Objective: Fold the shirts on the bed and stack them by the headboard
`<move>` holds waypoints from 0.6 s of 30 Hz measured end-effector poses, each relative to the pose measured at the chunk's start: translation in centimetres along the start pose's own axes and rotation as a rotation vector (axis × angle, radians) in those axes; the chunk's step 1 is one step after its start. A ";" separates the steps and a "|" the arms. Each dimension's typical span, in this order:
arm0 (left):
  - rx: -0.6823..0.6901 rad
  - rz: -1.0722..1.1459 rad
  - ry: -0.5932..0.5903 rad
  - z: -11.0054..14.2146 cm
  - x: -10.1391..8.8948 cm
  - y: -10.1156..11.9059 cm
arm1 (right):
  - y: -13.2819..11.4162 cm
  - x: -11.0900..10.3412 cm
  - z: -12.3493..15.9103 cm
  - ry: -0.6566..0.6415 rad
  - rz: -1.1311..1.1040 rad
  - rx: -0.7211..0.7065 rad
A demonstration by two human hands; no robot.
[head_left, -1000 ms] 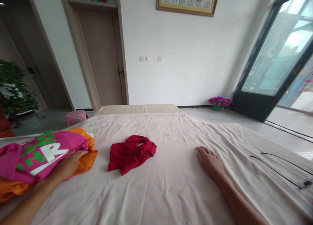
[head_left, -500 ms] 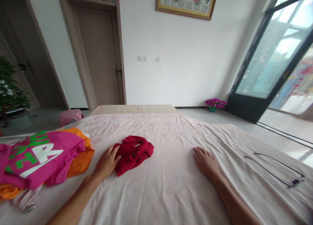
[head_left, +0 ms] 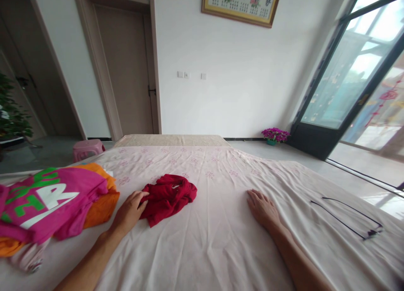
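Observation:
A crumpled red garment [head_left: 168,197] lies on the pale pink sheet [head_left: 214,240] of the bed. My left hand [head_left: 129,211] rests at its left edge, fingers closing on the cloth. Flat on the sheet to the right lies my right hand [head_left: 261,206], fingers stretched out and holding nothing. Left of my left hand sits a pile with a pink shirt [head_left: 47,202] printed in green and white on top of an orange garment [head_left: 101,202].
A thin black hanger [head_left: 347,217] lies on the sheet at the right. Beyond the bed are a pink stool [head_left: 86,148], a closed door [head_left: 126,68], a pot of purple flowers [head_left: 274,135] and a glass sliding door [head_left: 353,80]. A green plant [head_left: 11,114] stands far left.
My left hand left the pink and orange pile, moved right to the red garment and took hold of its edge. My right hand stayed flat on the sheet.

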State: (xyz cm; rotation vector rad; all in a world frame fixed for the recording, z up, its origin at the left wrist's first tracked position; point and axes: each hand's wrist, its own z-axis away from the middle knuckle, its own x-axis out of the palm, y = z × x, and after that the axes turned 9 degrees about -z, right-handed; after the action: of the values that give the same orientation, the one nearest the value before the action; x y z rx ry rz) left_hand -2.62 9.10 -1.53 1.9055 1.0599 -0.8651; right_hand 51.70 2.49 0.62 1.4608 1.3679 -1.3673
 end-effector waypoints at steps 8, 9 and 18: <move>-0.112 0.007 0.041 0.2 -1.2 1.0 | -0.2 -0.3 0.4 -0.010 -0.018 0.009; -0.126 0.011 0.042 0.3 -1.3 1.1 | -0.3 -0.4 0.5 -0.009 -0.018 0.008; -0.209 -0.042 -0.106 0.0 -2.2 1.8 | -0.5 -0.8 1.0 0.006 -0.025 -0.005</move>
State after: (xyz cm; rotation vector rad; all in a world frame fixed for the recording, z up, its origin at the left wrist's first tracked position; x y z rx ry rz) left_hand -1.96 7.72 0.81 1.6523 1.0853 -0.8347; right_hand 51.07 1.43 1.28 1.4497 1.3969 -1.3755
